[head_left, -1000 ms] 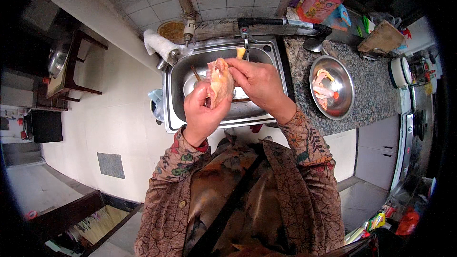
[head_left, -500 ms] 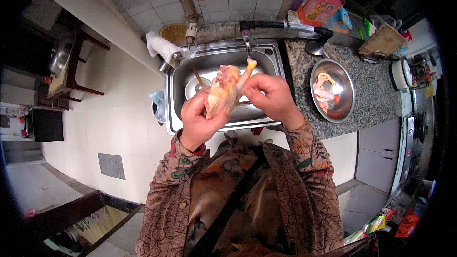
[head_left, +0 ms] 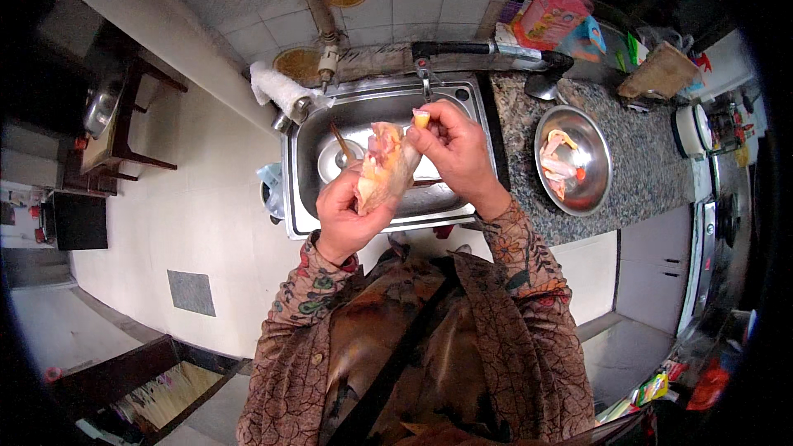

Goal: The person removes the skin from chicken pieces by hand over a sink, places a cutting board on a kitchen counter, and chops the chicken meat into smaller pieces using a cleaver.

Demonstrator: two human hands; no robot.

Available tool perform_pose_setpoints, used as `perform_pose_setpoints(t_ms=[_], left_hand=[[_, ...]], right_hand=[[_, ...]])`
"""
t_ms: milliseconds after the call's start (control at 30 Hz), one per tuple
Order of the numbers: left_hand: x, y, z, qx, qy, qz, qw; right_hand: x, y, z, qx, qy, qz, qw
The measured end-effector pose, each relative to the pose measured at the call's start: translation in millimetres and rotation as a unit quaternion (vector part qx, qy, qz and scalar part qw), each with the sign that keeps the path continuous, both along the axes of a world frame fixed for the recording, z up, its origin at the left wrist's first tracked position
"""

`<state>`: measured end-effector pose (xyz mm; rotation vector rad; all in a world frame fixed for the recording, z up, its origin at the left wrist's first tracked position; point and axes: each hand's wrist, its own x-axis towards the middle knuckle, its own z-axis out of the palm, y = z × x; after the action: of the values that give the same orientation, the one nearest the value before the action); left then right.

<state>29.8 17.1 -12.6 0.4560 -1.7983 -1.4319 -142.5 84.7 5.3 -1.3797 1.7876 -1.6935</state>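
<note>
A raw chicken leg is held up over the steel sink, its meaty thigh end toward my left and its bone end toward my right. My left hand is closed around the thick thigh part. My right hand grips the thin end, and the pale bone tip pokes out above the thumb and fingers. Below in the basin lies a white bowl with a brown wooden stick leaning in it. The black-handled faucet stands behind the sink.
Right of the sink, a steel bowl with raw chicken pieces rests on the speckled granite counter. Behind it are a black ladle, a pink pump bottle and a wooden board. A white cloth hangs at the sink's back left corner.
My right hand has moved up along the drumstick and now closes around its bone end. My left hand keeps its hold on the thigh part.
</note>
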Motion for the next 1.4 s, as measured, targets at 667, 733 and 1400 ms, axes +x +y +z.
perform_pose_setpoints(t_ms=[667, 733, 1400], left_hand=[[-29.1, -46.4, 25.8, 0.359, -0.04, -0.258, 0.896], [-30.5, -51.4, 25.9, 0.348, -0.077, -0.252, 0.899], [-54.8, -27.4, 28.5, 0.415, 0.043, -0.155, 0.895]], right_hand=[[-2.8, -7.6, 14.9, -0.053, 0.233, -0.002, 0.971], [-3.8, -7.6, 12.7, -0.054, 0.24, -0.001, 0.969], [-18.3, -1.1, 6.4, 0.025, -0.122, -0.036, 0.992]])
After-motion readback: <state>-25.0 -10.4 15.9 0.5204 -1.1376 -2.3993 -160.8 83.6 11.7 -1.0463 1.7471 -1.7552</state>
